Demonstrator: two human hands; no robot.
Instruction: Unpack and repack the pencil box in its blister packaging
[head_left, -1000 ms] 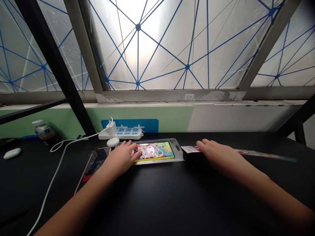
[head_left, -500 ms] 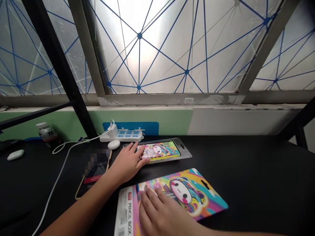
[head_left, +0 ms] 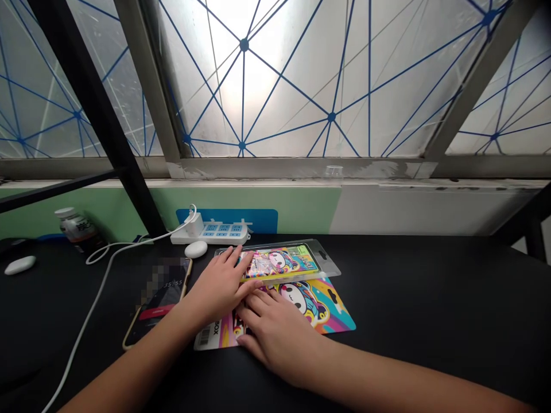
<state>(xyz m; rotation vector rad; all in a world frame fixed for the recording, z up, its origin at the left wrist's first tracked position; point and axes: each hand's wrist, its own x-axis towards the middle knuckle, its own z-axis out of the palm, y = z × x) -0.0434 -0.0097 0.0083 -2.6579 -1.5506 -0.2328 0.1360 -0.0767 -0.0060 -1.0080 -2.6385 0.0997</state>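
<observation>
My left hand [head_left: 226, 281] lies flat with its fingers over the left end of a pencil box in a clear plastic blister [head_left: 297, 261]. A cartoon character shows on the box. Just below it, my right hand [head_left: 275, 332] rests palm down on a colourful backing card [head_left: 340, 315], fingers stretched out and thumb apart. The card carries a similar cartoon, a hang hole on the right and a barcode strip on the left. Its far edge is hidden under the blister. My two hands touch or nearly touch at the left thumb.
A phone [head_left: 159, 310] lies left of my left forearm. Behind are a white power strip [head_left: 224, 232] with a plugged-in charger, a small white oval object [head_left: 196, 249] and a white cable [head_left: 92, 310]. A bottle [head_left: 80, 229] leans at the back left, near another white object [head_left: 20, 265].
My right hand has pushed the card away from me, so its far part now sits under the blister. My left hand has stayed on the blister. The view has shifted slightly.
</observation>
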